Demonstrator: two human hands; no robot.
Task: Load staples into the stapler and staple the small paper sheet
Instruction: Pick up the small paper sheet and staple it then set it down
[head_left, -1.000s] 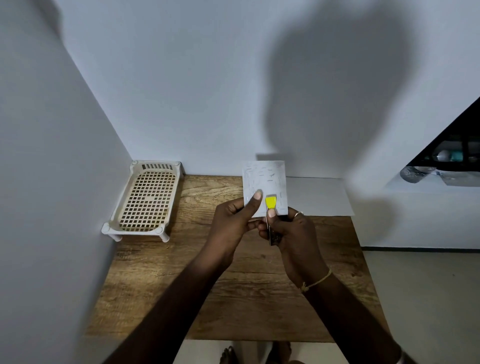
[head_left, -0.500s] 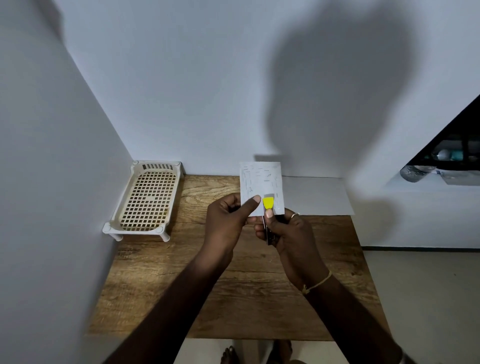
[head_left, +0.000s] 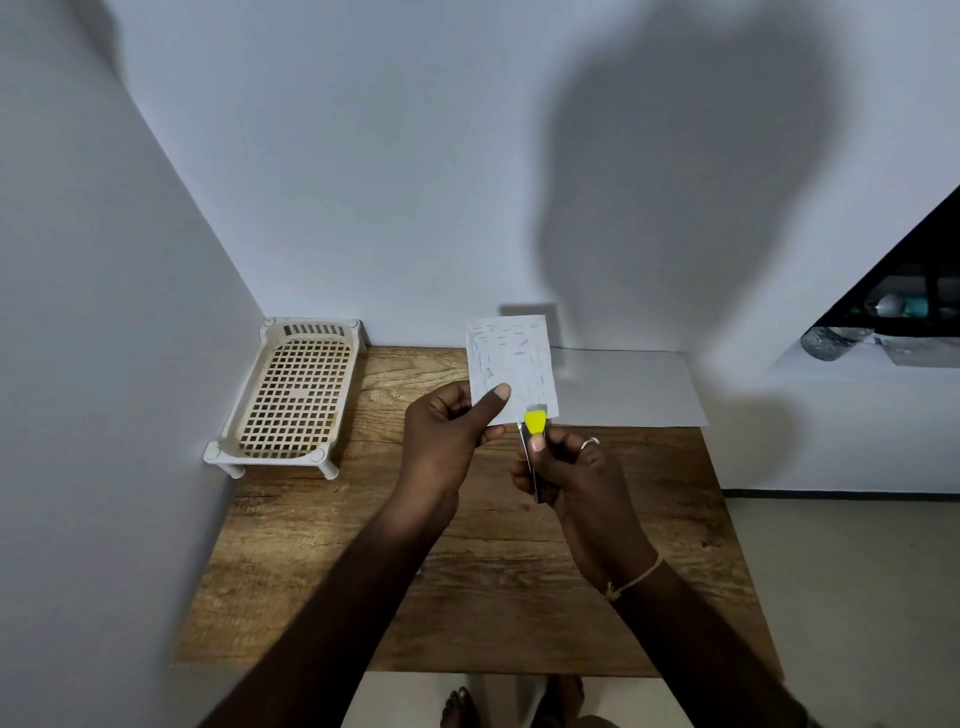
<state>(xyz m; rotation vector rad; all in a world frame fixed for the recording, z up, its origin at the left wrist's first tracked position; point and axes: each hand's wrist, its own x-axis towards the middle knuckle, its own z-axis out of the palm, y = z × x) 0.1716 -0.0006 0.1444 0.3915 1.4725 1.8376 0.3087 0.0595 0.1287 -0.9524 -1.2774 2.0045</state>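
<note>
L hand (head_left: 449, 431) pinches small paper sheet (head_left: 511, 366) at its lower-left edge, thumb flat on front, other fingers behind; sheet upright above wood-grain table (head_left: 467, 571), thin white rect. w/ many short staple marks. R hand (head_left: 576, 478) wrapped tight round slim metal stapler (head_left: 535, 447), thumb on top; its yellow plastic tip meets sheet's bottom-right corner. Larger plain white sheet (head_left: 634, 387) flat at table rear. Cream plastic rack (head_left: 293, 397), grid-perforated w/ short legs, in left corner by wall.
</note>
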